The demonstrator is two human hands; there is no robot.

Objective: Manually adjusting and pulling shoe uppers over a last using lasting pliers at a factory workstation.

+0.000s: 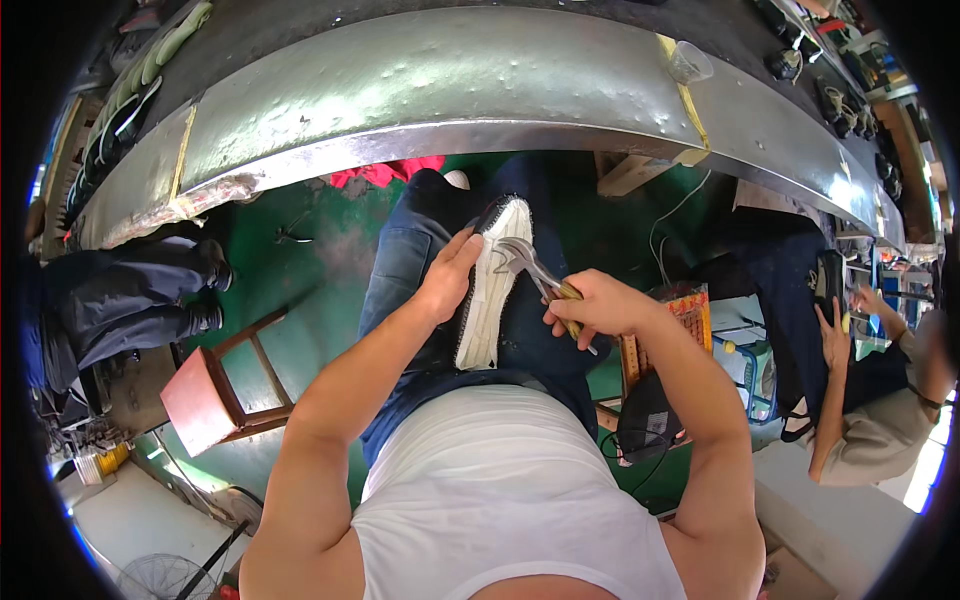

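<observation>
A dark shoe upper (480,320) lies on my lap with its pale underside up and its toe pointing away from me. Dark material is folded in around the rim of that underside. My left hand (450,278) grips the shoe by its left edge, with the thumb on the pale surface. In my right hand (598,304) is a pair of lasting pincers (535,268), held by handles with a yellowish covering. The curved metal head of the pincers rests over the right part of the underside, near the front; whether its jaws touch the material I cannot tell.
A metal-covered bench (430,85) runs across in front of me, with a clear plastic cup (690,62) on it. To the left stands a stool (205,395). At right are a woven chair (685,310) and a co-worker (880,400). Another person's legs (130,295) show at left.
</observation>
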